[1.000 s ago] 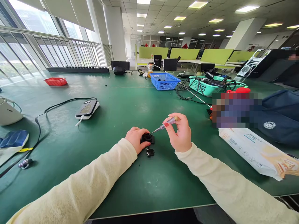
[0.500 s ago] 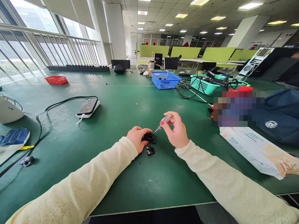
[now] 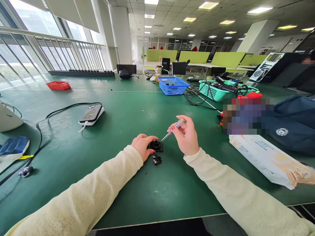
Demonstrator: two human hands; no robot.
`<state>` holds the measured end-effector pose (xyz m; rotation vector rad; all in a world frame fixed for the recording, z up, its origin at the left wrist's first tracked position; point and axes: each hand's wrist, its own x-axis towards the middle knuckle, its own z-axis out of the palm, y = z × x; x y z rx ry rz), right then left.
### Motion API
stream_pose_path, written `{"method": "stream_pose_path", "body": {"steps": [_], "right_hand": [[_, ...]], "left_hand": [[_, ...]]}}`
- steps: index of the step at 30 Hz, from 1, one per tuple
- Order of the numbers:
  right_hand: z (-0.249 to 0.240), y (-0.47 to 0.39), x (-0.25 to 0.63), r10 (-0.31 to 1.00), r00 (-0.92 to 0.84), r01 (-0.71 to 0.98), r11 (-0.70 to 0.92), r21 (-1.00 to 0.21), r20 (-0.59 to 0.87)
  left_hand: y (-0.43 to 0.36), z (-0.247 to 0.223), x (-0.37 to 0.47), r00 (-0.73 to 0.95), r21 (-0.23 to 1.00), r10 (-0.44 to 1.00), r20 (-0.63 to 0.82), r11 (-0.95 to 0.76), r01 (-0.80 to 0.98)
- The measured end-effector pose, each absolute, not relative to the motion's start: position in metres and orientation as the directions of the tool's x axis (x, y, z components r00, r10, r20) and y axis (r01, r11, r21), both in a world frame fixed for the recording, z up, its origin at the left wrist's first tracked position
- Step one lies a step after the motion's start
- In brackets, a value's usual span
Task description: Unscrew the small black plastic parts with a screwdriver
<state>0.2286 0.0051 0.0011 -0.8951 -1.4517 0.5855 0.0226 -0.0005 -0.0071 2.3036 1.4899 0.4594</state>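
My left hand (image 3: 143,146) grips the left side of a small black plastic part (image 3: 157,146) that lies on the green table, thumb and fingers pressed around it. In my right hand (image 3: 187,137) is a screwdriver (image 3: 174,128) with a clear handle, held tilted between thumb and fingers. Its thin shaft slants down to the left, and the tip meets the far edge of the black part; whether it sits in a screw is too small to tell. Just nearer to me lie small black pieces (image 3: 157,159), apart from both hands.
On the left are a phone (image 3: 91,113) on a white block, a black cable (image 3: 40,131) and a red tray (image 3: 58,86). Farther back stand a blue basket (image 3: 173,86) and a teal basket (image 3: 216,93) with cables. A white packet (image 3: 268,160) and dark blue bag (image 3: 292,121) lie right.
The screwdriver leans over more, its handle end shifted slightly right with my right hand. My left hand stays on the black part. The whole view has shifted a little.
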Motion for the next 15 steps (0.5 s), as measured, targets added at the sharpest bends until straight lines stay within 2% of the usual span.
{"method": "stream_pose_path", "body": {"steps": [4, 10, 15], "right_hand": [[0.004, 0.001, 0.23, 0.766, 0.082, 0.121, 0.627, -0.769, 0.638], [0.004, -0.007, 0.224, 0.725, -0.132, 0.123, 0.689, -0.714, 0.676], [0.007, -0.011, 0.223, 0.68, -0.25, 0.199, 0.733, -0.651, 0.689]], "left_hand": [[-0.001, -0.006, 0.022, 0.393, 0.438, 0.915, 0.09, -0.391, 0.809], [0.003, -0.01, 0.024, 0.405, 0.404, 0.911, 0.083, -0.402, 0.822], [0.004, -0.012, 0.023, 0.408, 0.395, 0.909, 0.09, -0.408, 0.823]]}}
